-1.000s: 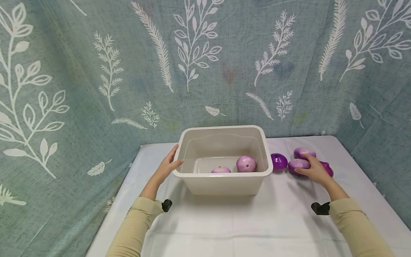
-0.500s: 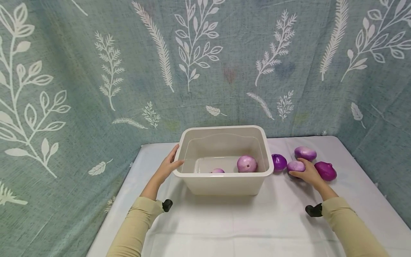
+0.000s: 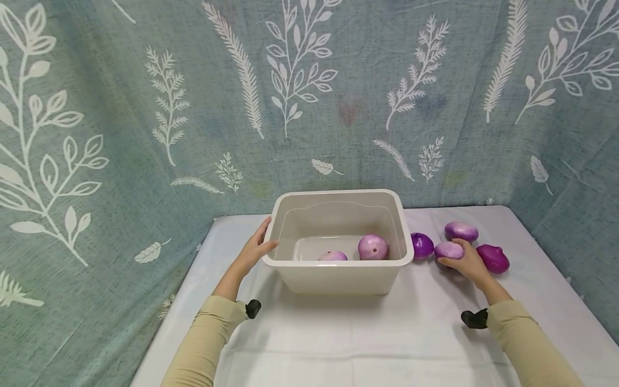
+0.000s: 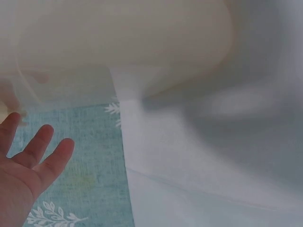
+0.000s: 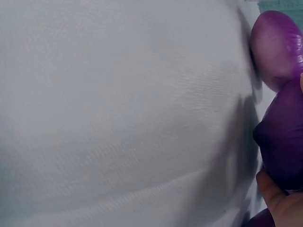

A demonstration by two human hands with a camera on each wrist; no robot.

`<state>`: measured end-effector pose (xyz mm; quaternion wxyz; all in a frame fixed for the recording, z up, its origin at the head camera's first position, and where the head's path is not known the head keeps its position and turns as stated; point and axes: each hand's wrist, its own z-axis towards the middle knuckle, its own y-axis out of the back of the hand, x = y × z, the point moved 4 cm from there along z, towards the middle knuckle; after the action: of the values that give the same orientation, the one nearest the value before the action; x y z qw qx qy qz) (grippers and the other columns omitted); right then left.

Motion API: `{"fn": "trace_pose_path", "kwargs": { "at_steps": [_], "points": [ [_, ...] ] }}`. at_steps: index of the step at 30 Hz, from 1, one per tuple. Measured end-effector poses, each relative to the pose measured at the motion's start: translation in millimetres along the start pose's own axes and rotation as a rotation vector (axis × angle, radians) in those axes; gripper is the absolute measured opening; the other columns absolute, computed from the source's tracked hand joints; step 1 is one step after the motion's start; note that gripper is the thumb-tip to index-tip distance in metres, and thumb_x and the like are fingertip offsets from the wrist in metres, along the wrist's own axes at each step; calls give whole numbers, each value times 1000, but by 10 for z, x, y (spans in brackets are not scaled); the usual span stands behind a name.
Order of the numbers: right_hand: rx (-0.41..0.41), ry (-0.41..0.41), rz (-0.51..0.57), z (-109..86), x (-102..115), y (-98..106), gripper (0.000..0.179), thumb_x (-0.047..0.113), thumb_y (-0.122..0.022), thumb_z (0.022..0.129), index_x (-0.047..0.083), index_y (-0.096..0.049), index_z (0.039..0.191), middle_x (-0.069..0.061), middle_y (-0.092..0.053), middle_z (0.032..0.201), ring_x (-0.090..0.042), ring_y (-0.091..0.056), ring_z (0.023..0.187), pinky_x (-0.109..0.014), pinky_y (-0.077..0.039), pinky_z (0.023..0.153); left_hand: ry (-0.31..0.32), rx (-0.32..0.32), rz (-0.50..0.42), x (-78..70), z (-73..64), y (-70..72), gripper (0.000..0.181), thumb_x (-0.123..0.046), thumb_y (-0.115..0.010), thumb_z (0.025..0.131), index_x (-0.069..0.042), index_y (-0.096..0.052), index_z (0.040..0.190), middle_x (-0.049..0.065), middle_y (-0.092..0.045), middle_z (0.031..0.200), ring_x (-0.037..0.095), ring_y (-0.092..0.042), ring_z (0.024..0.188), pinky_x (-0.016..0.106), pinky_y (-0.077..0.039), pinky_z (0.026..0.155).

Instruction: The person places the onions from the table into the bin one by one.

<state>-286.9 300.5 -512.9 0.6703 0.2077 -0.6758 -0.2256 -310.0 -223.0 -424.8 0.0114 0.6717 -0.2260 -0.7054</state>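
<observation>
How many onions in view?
6: left onion and right onion in the bin; dark onion beside it; held onion in the right hand; rear onion behind that; magenta onion rightmost. The bin may hide more.

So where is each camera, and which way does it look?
Head: on the head, facing forward and down at the bin and onions; left hand, right hand and sleeves show.
Left wrist: on that wrist, facing the bin, table and curtain; part of the left hand shows.
Right wrist: on that wrist, facing the table, onions at one edge; part of the right hand shows.
Head and right wrist share the held onion.
</observation>
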Motion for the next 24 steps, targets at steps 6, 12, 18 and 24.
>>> {"fn": "trace_pose_path", "kwargs": {
  "at_steps": [6,12,18,24],
  "points": [
    [-15,12,0,2,63,80,83,28,-70,79,-11,-23,136,-37,-30,134,-47,-34,119,-58,-29,97,7,-7,5,4,-1,4,75,-17,-52,91,-16,-4,149,13,-11,153,32,-18,138,54,-23,106],
    [-14,-25,23,4,195,184,85,33,-65,83,-8,-17,140,-38,-25,134,-48,-33,118,-58,-33,93,11,16,-8,-198,-91,-42,72,-11,-48,92,-9,-2,148,16,-8,153,35,-13,138,56,-21,106],
    [-11,-44,50,3,377,296,87,32,-64,85,-8,-11,141,-37,-22,135,-47,-33,118,-56,-33,94,24,19,16,-261,-128,-54,72,-13,-48,93,-11,-3,149,15,-8,153,33,-14,139,55,-21,107],
    [-44,-4,-14,23,555,389,85,31,-65,83,-8,-15,141,-38,-24,134,-48,-32,118,-59,-32,94,28,18,10,-243,-119,-45,72,-13,-48,93,-12,-3,149,14,-6,153,33,-12,139,55,-20,107]
  ]
}}
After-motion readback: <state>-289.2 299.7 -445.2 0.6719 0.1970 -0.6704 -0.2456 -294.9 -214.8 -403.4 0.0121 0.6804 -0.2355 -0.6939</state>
